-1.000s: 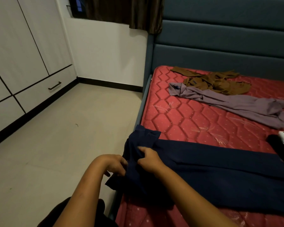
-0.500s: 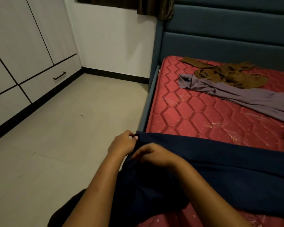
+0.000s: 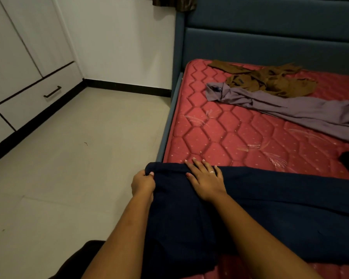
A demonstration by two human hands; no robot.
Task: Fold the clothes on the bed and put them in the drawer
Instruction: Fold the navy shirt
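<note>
A navy garment (image 3: 250, 208) lies across the near part of the red mattress (image 3: 220, 137), its end at the mattress's left edge. The left hand (image 3: 142, 183) pinches that end; the right hand (image 3: 207, 181) presses flat on it, fingers straight. A grey garment (image 3: 290, 109) and a brown garment (image 3: 274, 80) lie towards the headboard (image 3: 270, 43). A drawer (image 3: 38, 97) is closed across the floor.
</note>
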